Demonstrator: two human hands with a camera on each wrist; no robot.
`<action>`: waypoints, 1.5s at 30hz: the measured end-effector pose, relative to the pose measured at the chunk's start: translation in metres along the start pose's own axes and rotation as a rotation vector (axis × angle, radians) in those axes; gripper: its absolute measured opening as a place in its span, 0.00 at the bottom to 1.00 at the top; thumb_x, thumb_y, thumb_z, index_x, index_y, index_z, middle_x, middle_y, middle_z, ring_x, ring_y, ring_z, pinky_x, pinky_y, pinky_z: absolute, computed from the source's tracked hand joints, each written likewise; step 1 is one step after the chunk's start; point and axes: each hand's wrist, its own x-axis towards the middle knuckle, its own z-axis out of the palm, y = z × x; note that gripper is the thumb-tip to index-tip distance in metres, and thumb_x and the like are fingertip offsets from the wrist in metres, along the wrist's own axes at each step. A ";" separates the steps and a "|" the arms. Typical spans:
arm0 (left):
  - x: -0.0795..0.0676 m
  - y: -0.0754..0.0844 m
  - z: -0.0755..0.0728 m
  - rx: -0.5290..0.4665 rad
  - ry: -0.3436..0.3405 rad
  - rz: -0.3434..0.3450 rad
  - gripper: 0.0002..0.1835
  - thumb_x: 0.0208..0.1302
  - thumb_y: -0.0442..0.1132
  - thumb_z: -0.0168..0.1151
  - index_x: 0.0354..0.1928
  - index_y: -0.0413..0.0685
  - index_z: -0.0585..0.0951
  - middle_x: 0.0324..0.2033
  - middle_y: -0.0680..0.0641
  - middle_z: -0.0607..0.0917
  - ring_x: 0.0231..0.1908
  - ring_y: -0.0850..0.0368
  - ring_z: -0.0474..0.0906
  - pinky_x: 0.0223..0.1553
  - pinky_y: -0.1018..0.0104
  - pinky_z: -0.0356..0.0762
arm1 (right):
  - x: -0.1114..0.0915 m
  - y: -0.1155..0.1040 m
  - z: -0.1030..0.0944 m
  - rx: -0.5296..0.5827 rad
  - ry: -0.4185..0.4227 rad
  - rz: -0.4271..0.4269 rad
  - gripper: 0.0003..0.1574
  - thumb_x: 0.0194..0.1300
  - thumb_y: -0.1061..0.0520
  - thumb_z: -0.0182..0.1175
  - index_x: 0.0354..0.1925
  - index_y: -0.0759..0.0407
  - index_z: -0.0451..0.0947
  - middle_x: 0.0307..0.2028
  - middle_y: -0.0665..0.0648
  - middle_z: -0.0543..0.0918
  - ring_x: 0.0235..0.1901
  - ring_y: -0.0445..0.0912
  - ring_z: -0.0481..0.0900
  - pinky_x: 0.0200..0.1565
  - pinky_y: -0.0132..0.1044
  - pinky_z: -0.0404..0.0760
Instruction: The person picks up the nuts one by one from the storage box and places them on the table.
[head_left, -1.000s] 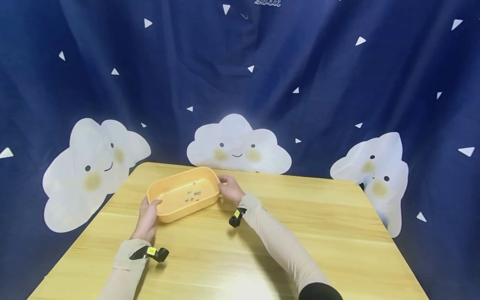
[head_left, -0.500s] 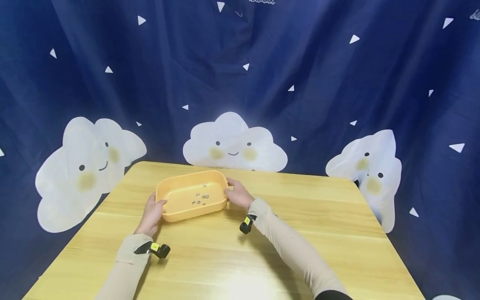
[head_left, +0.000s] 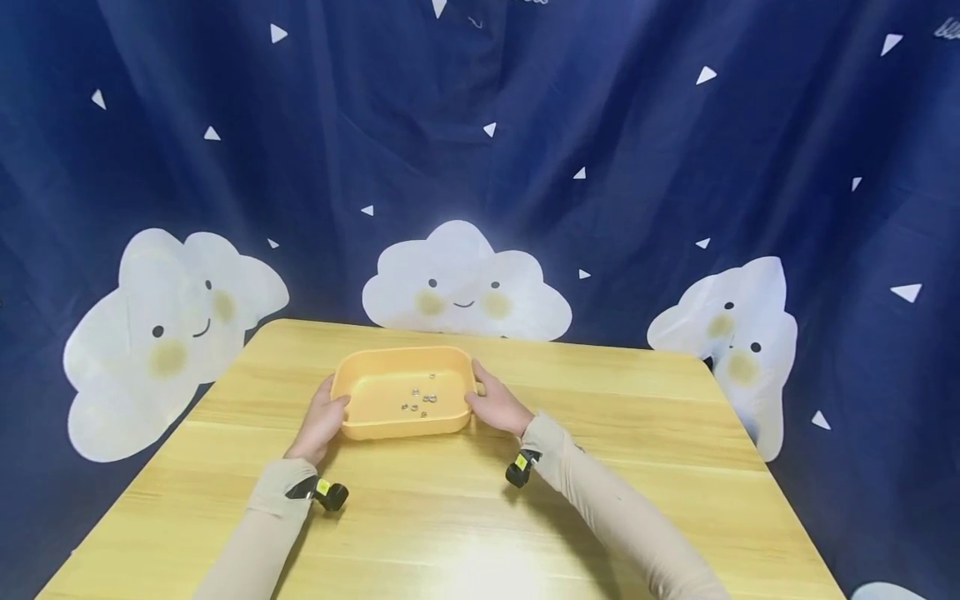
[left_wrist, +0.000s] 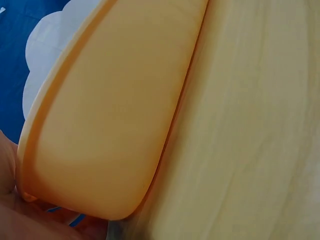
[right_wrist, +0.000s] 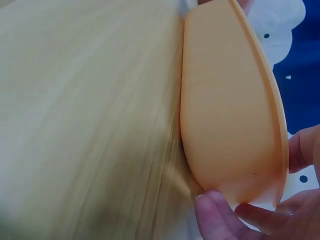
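A shallow yellow-orange plastic tray (head_left: 408, 429) with rounded corners sits toward the back of the table in the head view. Several small shiny metal pieces, perhaps nuts, (head_left: 426, 398) lie scattered in its right half; their exact kind is too small to make out. My left hand (head_left: 318, 423) grips the tray's left end, thumb over the rim. At the opposite end my right hand (head_left: 501, 406) holds it with the thumb on the rim. Both wrist views show the tray's outer wall (left_wrist: 110, 110) close up, and right-hand fingertips (right_wrist: 212, 200) press near its lower edge.
The light wood-grain table (head_left: 420, 517) extends toward me and to the right. Behind it hangs a dark blue curtain (head_left: 420, 125) with white clouds and triangles. A black wrist camera (head_left: 330, 493) is strapped to each forearm.
Both hands have moved the tray rightward and a little nearer, turning it from slanted to almost level with the table's back edge. The metal pieces moved along with it.
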 end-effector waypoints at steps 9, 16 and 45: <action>0.010 0.001 0.008 0.116 -0.074 0.017 0.36 0.78 0.34 0.37 0.82 0.39 0.41 0.80 0.31 0.52 0.78 0.32 0.55 0.79 0.37 0.47 | -0.018 0.010 -0.011 -0.108 0.050 -0.034 0.48 0.74 0.55 0.50 0.81 0.66 0.41 0.82 0.62 0.49 0.82 0.54 0.49 0.80 0.50 0.51; 0.016 0.005 0.001 0.398 -0.066 0.188 0.29 0.80 0.38 0.35 0.78 0.32 0.57 0.73 0.27 0.66 0.75 0.30 0.61 0.77 0.34 0.51 | -0.024 0.013 -0.011 -0.167 0.057 -0.075 0.48 0.74 0.55 0.51 0.80 0.70 0.41 0.81 0.66 0.50 0.82 0.55 0.51 0.80 0.49 0.52; 0.054 0.024 -0.023 1.139 0.053 0.489 0.18 0.68 0.47 0.52 0.21 0.49 0.76 0.31 0.40 0.87 0.36 0.38 0.86 0.39 0.40 0.80 | -0.028 0.017 -0.011 -0.125 0.133 -0.049 0.48 0.71 0.53 0.53 0.81 0.64 0.48 0.79 0.62 0.60 0.60 0.51 0.84 0.63 0.49 0.79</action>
